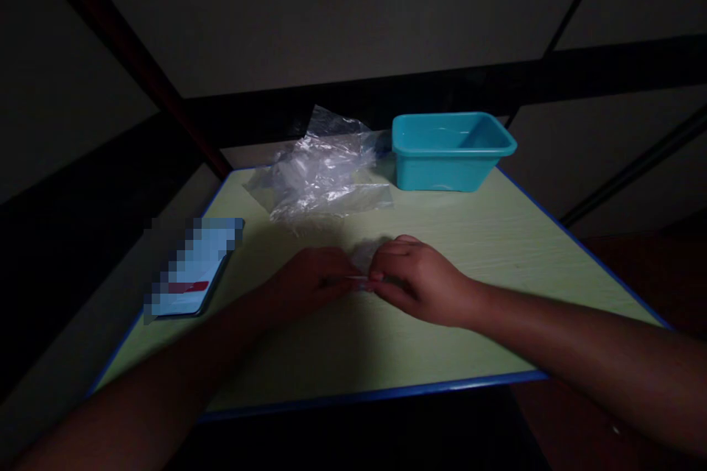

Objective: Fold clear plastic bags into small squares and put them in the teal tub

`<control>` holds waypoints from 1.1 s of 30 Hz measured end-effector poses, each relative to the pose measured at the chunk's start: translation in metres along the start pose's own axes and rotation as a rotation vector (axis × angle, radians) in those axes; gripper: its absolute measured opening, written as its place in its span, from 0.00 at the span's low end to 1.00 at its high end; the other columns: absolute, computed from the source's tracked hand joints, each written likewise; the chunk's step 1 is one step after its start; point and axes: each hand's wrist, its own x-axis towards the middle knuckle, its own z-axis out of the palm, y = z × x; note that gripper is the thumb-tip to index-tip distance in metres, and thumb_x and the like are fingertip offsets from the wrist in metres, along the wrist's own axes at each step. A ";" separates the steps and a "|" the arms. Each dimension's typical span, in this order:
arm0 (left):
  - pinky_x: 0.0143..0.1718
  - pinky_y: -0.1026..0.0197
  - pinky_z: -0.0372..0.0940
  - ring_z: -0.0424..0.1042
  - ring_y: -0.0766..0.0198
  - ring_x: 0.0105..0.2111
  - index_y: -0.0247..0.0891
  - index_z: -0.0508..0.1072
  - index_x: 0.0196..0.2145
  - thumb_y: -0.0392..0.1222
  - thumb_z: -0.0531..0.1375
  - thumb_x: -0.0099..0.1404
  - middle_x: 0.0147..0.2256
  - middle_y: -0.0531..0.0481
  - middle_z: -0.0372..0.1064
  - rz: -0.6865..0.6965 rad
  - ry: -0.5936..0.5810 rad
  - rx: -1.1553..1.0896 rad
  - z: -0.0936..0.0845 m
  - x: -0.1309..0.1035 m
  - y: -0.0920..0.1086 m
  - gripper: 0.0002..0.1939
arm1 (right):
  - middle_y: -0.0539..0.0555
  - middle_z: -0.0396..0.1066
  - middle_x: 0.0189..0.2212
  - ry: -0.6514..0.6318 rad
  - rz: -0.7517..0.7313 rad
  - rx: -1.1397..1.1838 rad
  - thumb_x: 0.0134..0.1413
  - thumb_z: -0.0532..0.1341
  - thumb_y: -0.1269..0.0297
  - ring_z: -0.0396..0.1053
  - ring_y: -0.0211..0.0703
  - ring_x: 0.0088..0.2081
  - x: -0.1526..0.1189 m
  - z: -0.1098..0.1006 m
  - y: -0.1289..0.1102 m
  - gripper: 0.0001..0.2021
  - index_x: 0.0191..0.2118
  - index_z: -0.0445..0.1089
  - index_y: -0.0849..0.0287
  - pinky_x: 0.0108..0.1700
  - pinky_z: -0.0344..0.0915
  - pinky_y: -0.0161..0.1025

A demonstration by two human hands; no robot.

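Close together over the middle of the table, my left hand and my right hand pinch a small clear plastic bag between them. Its edge shows as a thin pale line from one set of fingertips to the other. Part of the bag is covered by my fingers, and I cannot make out whether anything is inside. Beyond my hands lies a crumpled heap of clear plastic bags. To the right of that heap stands a turquoise plastic basket, upright, its inside partly visible.
A phone with a lit, partly blurred screen lies at the table's left edge. The pale table has a blue rim and stands against a wall panel. The scene is dim.
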 end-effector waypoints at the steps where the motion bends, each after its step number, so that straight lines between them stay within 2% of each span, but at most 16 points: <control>1: 0.35 0.64 0.62 0.73 0.63 0.34 0.39 0.79 0.38 0.48 0.54 0.70 0.33 0.49 0.76 -0.028 0.006 -0.014 0.000 0.000 0.000 0.15 | 0.53 0.70 0.27 0.001 -0.001 -0.002 0.62 0.56 0.68 0.67 0.42 0.32 0.000 0.000 0.001 0.08 0.31 0.68 0.60 0.37 0.57 0.40; 4: 0.34 0.64 0.63 0.74 0.63 0.33 0.37 0.78 0.41 0.47 0.58 0.65 0.36 0.48 0.77 -0.129 0.016 -0.118 0.000 -0.001 -0.001 0.14 | 0.52 0.69 0.26 0.009 -0.008 0.015 0.62 0.56 0.68 0.66 0.41 0.30 -0.001 -0.001 0.002 0.08 0.30 0.67 0.60 0.36 0.57 0.38; 8: 0.34 0.64 0.65 0.75 0.61 0.35 0.37 0.75 0.48 0.46 0.60 0.63 0.39 0.48 0.78 -0.229 -0.011 -0.242 0.001 -0.002 -0.003 0.18 | 0.49 0.67 0.23 0.019 0.031 0.068 0.61 0.56 0.68 0.64 0.39 0.27 -0.003 -0.003 0.001 0.08 0.29 0.66 0.59 0.34 0.57 0.37; 10: 0.36 0.63 0.66 0.76 0.61 0.37 0.38 0.75 0.48 0.46 0.59 0.63 0.41 0.48 0.78 -0.258 -0.015 -0.242 0.001 -0.002 -0.003 0.17 | 0.49 0.67 0.24 0.036 0.086 0.059 0.58 0.61 0.64 0.65 0.39 0.28 -0.004 -0.004 0.000 0.07 0.30 0.66 0.59 0.35 0.56 0.37; 12: 0.39 0.63 0.66 0.76 0.61 0.38 0.39 0.76 0.47 0.46 0.58 0.65 0.41 0.49 0.78 -0.262 -0.012 -0.201 0.001 -0.001 -0.002 0.16 | 0.51 0.69 0.27 0.029 0.126 0.019 0.52 0.67 0.58 0.66 0.42 0.31 -0.004 -0.003 -0.001 0.12 0.32 0.66 0.59 0.36 0.57 0.38; 14: 0.41 0.63 0.65 0.76 0.61 0.39 0.40 0.77 0.46 0.45 0.56 0.66 0.43 0.50 0.78 -0.243 0.008 -0.163 0.002 -0.001 -0.002 0.15 | 0.53 0.69 0.29 -0.009 0.139 -0.009 0.49 0.69 0.58 0.67 0.44 0.33 -0.003 -0.002 -0.002 0.14 0.32 0.66 0.60 0.36 0.57 0.38; 17: 0.40 0.62 0.66 0.76 0.60 0.38 0.39 0.76 0.48 0.46 0.56 0.65 0.42 0.49 0.79 -0.242 0.036 -0.162 0.004 -0.001 -0.001 0.17 | 0.51 0.67 0.27 -0.066 0.160 0.028 0.55 0.64 0.66 0.64 0.41 0.30 -0.003 0.000 -0.003 0.08 0.29 0.65 0.60 0.33 0.56 0.36; 20: 0.37 0.62 0.66 0.76 0.61 0.35 0.39 0.75 0.49 0.48 0.59 0.64 0.40 0.49 0.78 -0.258 0.058 -0.218 0.006 -0.002 -0.001 0.19 | 0.50 0.65 0.24 -0.110 0.185 0.062 0.57 0.60 0.71 0.63 0.39 0.28 -0.005 0.000 -0.003 0.08 0.27 0.64 0.59 0.32 0.55 0.35; 23: 0.39 0.61 0.66 0.75 0.60 0.38 0.39 0.75 0.48 0.49 0.63 0.60 0.40 0.49 0.77 -0.227 0.101 -0.226 0.006 -0.002 -0.002 0.19 | 0.49 0.66 0.25 -0.147 0.197 0.095 0.56 0.60 0.71 0.62 0.38 0.27 -0.007 -0.003 -0.003 0.06 0.29 0.66 0.60 0.31 0.54 0.35; 27: 0.42 0.60 0.65 0.73 0.58 0.40 0.38 0.74 0.47 0.48 0.67 0.56 0.41 0.47 0.75 -0.190 0.103 -0.184 0.002 -0.001 -0.004 0.22 | 0.48 0.64 0.23 -0.170 0.226 0.181 0.55 0.60 0.70 0.60 0.35 0.24 -0.010 -0.010 -0.004 0.05 0.29 0.67 0.60 0.27 0.53 0.33; 33: 0.35 0.62 0.65 0.73 0.61 0.34 0.37 0.73 0.42 0.44 0.66 0.55 0.34 0.51 0.74 -0.319 0.085 -0.302 0.003 0.000 -0.004 0.18 | 0.44 0.59 0.19 -0.180 0.347 0.340 0.55 0.60 0.68 0.57 0.33 0.21 -0.012 -0.014 -0.001 0.05 0.28 0.67 0.60 0.25 0.51 0.32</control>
